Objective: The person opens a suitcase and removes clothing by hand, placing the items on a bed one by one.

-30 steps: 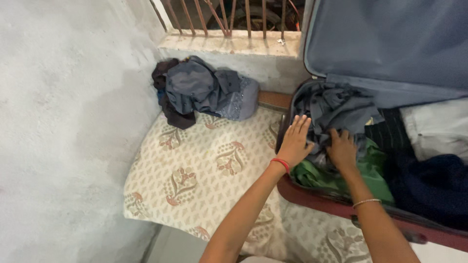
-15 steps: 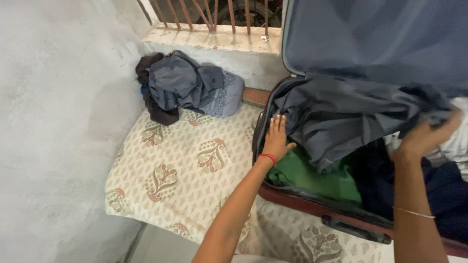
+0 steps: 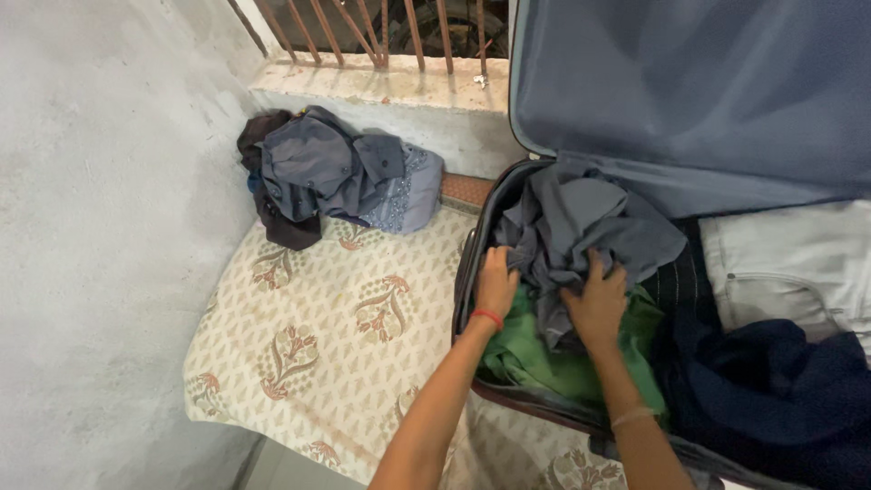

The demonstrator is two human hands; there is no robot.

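Observation:
An open suitcase [image 3: 468,272] lies on a patterned mattress [image 3: 336,336], its blue-lined lid [image 3: 689,91] standing up. A crumpled grey garment [image 3: 590,227] lies on top of the clothes inside. My left hand [image 3: 496,283] grips that garment's left edge by the suitcase rim. My right hand [image 3: 599,304] presses down on its lower part, fingers spread and curled into the cloth. Under it lies a green garment [image 3: 553,363].
A pile of grey and dark clothes [image 3: 336,177] sits at the mattress's far corner by the wall. White trousers [image 3: 798,263] and a dark blue garment [image 3: 771,390] fill the suitcase's right side. A barred window [image 3: 381,32] is above the ledge.
Half a second ago the grey garment was lifted and spread wide by my right hand; now it is bunched down in the suitcase with both hands on it.

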